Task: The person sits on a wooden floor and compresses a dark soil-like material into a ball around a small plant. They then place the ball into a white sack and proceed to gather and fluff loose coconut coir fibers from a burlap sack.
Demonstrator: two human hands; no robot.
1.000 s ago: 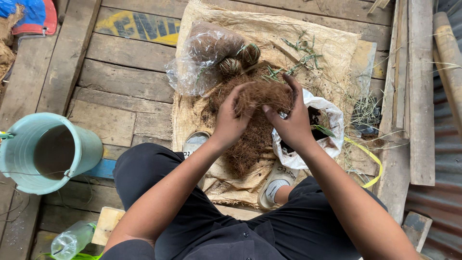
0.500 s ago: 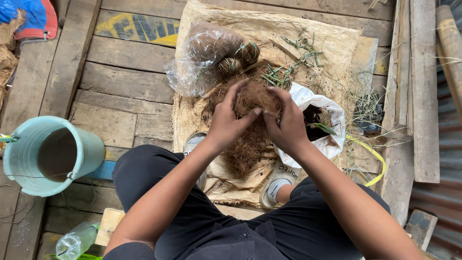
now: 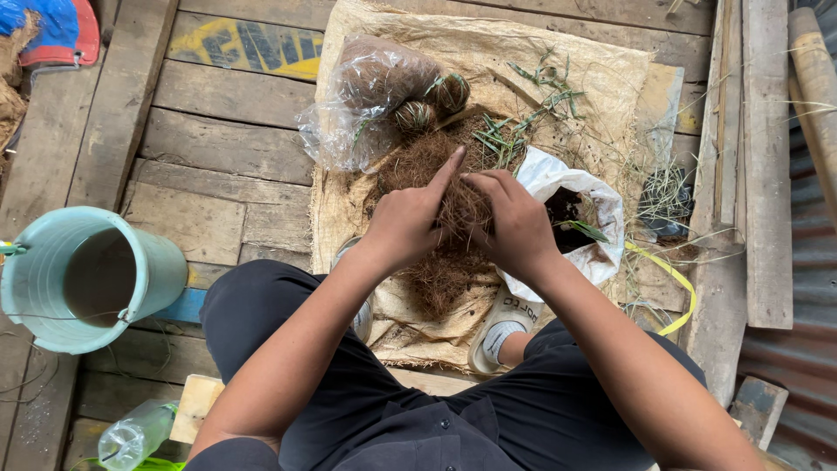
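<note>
A fibre heap (image 3: 436, 218) lies on a sack (image 3: 602, 78), plastic bag (image 3: 366, 96) far-left, soil bag (image 3: 575, 214) right, bucket (image 3: 52, 270) far left.

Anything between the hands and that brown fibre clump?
Nothing visible. The left hand and right hand are both already on the brown fibre clump, fingers pressed into it over the burlap sack.

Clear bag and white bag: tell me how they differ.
The clear bag lies on its side, stuffed with brown fibre; the white bag sits open-mouthed, holding dark soil. The clear bag lies beyond the left hand; the white bag is beside the right hand. Both rest on the sack.
</note>
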